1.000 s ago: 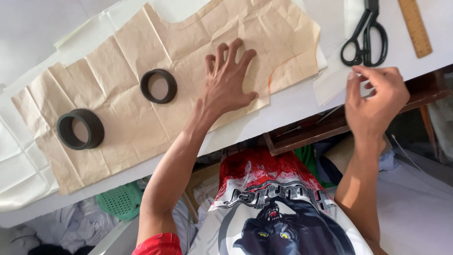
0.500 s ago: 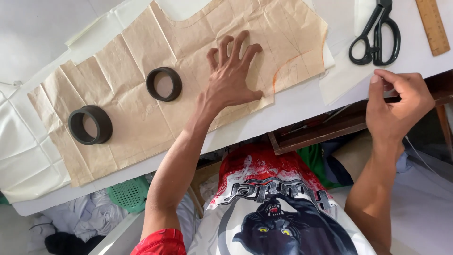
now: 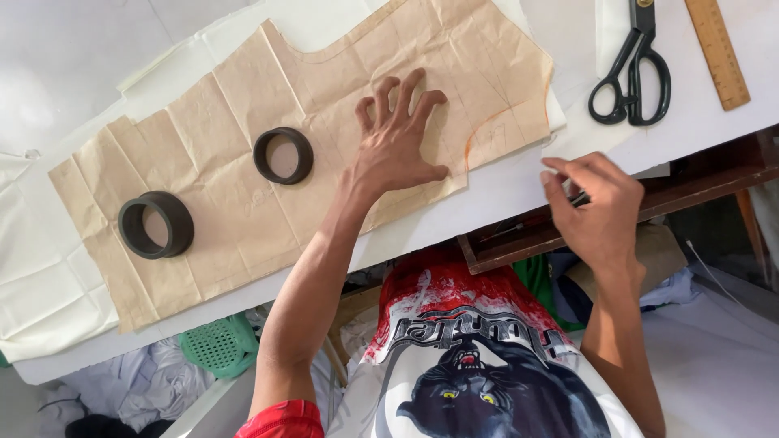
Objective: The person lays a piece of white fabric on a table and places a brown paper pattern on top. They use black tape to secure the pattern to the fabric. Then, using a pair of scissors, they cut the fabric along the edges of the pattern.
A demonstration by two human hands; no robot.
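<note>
A creased brown paper pattern point(image 3: 243, 186) lies on white cloth point(image 3: 49, 284) on the table. My left hand point(image 3: 398, 146) presses flat on the pattern's right part, fingers spread. Two black rings rest on the paper, one point(image 3: 283, 155) just left of that hand and another point(image 3: 156, 224) further left. My right hand point(image 3: 596, 211) hovers at the table's front edge, right of the pattern's corner, with its fingers pinched on a thin dark object point(image 3: 580, 197). What this object is cannot be told.
Black scissors point(image 3: 633, 69) and a wooden ruler point(image 3: 716, 53) lie on the table at the far right. An open wooden drawer point(image 3: 527, 235) sits under the table edge below my right hand. A green perforated basket point(image 3: 217, 345) and cloth lie on the floor.
My right hand has moved left along the table edge, toward the pattern's corner. My left hand stays pressed on the paper.
</note>
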